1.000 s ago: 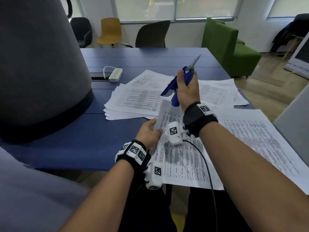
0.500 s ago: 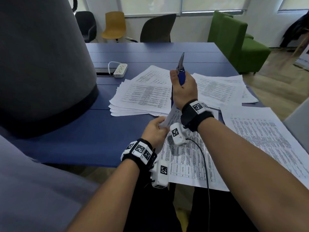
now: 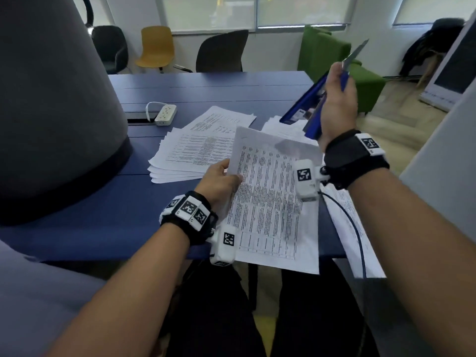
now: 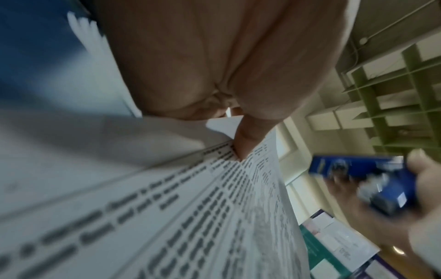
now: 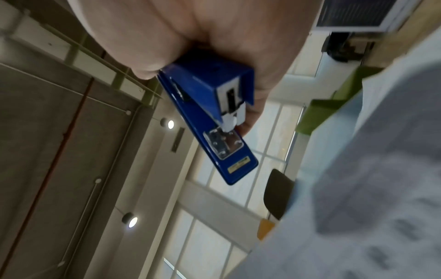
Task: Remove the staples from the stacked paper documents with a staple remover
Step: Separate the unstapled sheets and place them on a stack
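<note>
My left hand pinches the left edge of a printed paper document, lifted and tilted above the table's front edge; the left wrist view shows my thumb pressed on the printed sheet. My right hand is raised to the right and grips a blue stapler whose metal remover blade points up and away. In the right wrist view the stapler sticks out of my fist with its jaws slightly apart. The blue stapler also shows blurred at the right of the left wrist view.
A stack of printed sheets lies on the blue table, with more sheets at the right. A white power strip sits further back. A large grey rounded object fills the left. Chairs and a green sofa stand behind.
My right hand has swung the stapler up and off to the right, away from the paper. My left hand has lifted the document so its printed face shows.
</note>
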Tool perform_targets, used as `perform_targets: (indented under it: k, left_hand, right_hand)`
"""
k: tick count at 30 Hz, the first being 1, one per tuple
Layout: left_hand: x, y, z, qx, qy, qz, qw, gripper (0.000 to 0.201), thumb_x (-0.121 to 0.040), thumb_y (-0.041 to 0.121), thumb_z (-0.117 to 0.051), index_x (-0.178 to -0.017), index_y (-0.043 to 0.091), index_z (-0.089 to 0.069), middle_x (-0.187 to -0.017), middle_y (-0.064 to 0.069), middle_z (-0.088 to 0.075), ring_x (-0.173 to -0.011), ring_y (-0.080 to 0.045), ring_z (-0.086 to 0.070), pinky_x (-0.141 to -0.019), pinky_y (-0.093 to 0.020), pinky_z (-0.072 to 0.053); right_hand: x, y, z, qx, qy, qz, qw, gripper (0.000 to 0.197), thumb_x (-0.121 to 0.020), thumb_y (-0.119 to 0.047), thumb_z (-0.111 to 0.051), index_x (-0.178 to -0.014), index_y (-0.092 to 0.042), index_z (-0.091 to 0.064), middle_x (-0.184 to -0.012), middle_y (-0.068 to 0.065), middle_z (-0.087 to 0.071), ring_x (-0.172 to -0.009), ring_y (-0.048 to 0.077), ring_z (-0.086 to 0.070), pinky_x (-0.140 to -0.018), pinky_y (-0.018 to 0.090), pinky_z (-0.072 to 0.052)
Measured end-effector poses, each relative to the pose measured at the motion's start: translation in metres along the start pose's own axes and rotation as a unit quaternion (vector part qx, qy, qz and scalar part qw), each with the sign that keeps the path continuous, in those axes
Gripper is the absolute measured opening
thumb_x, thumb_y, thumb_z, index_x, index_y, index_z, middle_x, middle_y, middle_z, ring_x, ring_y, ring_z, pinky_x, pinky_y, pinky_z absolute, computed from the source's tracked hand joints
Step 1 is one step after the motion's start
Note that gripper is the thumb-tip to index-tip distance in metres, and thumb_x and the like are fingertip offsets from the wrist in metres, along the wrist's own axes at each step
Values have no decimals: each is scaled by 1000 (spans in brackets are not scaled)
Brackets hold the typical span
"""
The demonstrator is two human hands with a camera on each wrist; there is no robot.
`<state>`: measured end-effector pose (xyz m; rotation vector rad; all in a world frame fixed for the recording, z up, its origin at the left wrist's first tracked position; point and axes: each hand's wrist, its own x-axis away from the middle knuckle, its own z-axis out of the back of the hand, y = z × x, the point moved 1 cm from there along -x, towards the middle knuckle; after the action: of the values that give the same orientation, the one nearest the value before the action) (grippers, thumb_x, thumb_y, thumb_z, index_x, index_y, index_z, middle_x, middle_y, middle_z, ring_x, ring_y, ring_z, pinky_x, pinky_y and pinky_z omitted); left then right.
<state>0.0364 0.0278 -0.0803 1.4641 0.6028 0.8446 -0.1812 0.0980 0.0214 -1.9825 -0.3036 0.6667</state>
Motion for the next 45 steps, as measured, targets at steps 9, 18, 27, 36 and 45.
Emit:
perform_targets:
  k: [9,18,27,36,45]
  left_hand:
    - [-40,56,-57,-2,-41,5,999,38,-91,-18,-43,-118,5,-56,-98,-21,-71,-63,-25,-67,-52,-30,-56]
    - [-45,-35,-150,-181,-142,80,970,77,-61,12,-74,-133,6,-48,-118,-22,-69,-108,-36,-70,-97,-51,-58]
    - [-47,-17,-87,-386,-96,38,917,42,-86,19,-65,-127,24,-66,-120,-4,-69,-106,-23,-66,-92,-25,-49]
    - [-67,-33,35,-619,-8,101,779,83,-81,55,-43,-159,36,-22,-165,-12,-24,-147,-44,-29,-119,-58,-30]
    - [-56,-37,50,-635,-22,116,763,77,-86,64,-41,-153,59,-5,-165,-12,-6,-145,-50,-19,-115,-67,-27]
  right_hand:
    - [-24,-70,89,54,-9,-166,985,27,-91,-42,-61,-103,-19,-52,-89,9,-58,-77,26,-62,-74,51,-58]
    - [-17,-17,139,246,-13,-263,933,32,-76,-31,-64,-102,-18,-51,-102,16,-59,-84,31,-64,-76,51,-57]
    - [6,51,179,579,-166,-314,734,36,-97,-28,-55,-71,-4,-60,-51,7,-58,-61,24,-53,-59,31,-38]
    - [10,46,162,682,-222,-307,625,13,-99,-13,-47,-98,-3,-54,-108,17,-55,-95,28,-49,-79,27,-34]
    - [17,74,108,576,-202,-250,752,17,-93,-28,-59,-97,-12,-54,-88,9,-60,-73,20,-53,-58,29,-35]
